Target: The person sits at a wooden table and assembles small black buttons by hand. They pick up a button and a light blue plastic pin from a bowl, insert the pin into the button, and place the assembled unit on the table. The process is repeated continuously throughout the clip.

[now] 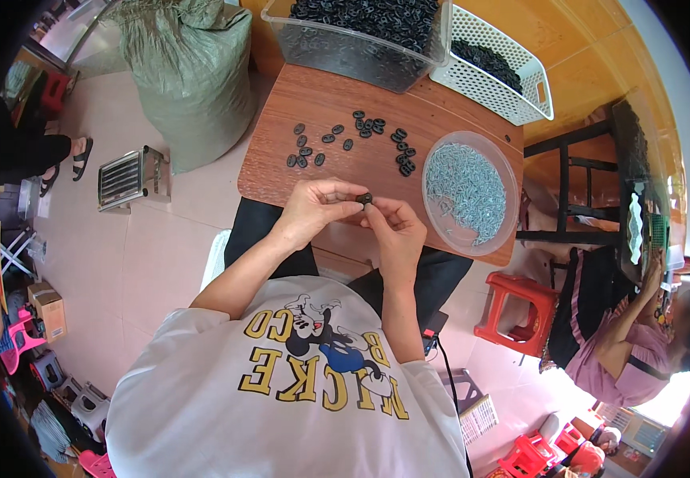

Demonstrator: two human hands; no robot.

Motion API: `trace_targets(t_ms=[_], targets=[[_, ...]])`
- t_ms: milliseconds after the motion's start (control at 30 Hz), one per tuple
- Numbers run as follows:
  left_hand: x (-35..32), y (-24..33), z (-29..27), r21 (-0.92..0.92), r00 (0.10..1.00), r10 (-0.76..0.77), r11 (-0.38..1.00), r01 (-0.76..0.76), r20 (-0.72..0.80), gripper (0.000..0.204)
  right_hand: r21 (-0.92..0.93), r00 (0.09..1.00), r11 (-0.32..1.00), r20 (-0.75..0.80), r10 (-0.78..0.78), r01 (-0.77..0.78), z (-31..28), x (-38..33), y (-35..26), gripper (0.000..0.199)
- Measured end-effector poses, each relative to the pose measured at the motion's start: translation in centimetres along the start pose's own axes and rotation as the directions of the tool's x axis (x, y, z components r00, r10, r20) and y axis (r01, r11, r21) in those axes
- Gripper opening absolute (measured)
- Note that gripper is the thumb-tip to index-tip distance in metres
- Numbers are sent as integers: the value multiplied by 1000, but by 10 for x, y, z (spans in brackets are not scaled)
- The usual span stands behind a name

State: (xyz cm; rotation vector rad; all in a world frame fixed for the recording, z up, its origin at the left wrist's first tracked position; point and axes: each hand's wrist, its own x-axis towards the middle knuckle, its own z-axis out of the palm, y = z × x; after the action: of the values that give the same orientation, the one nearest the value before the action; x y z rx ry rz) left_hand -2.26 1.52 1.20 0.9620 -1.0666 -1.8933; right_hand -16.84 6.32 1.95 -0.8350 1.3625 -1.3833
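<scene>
Over the near edge of the wooden table, my left hand and my right hand meet fingertip to fingertip. Between them they pinch a small black oval plastic piece. Whether a smaller part is also in my right fingers cannot be made out. Beyond my hands, several like oval pieces lie loose on the table, and more form a cluster farther right. To the right of my hands stands a round clear tub holding many thin silvery screw-like pieces.
A clear bin and a white perforated basket, both with black parts, stand at the table's far side. Left are a large green sack and a metal stool. A red stool and a seated person are at right.
</scene>
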Motion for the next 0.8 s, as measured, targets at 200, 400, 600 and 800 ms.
trace_targets(t_ms=[200,400,600,800], targets=[[-2,0,1,119,993,120,985,-121,14,27,1,997,1000,70,-19,20,-1,0,4,33],[-6,2,2,305,983,184,936,-175,0,30,19,992,998,108,-61,59,-3,-2,12,31],[-8,-10,1,214,961,275,941,-263,-26,30,52,991,998,125,-47,41,-1,-4,10,28],[-8,-15,-2,257,949,314,917,-304,1,29,26,993,999,109,-38,36,-4,-6,11,27]])
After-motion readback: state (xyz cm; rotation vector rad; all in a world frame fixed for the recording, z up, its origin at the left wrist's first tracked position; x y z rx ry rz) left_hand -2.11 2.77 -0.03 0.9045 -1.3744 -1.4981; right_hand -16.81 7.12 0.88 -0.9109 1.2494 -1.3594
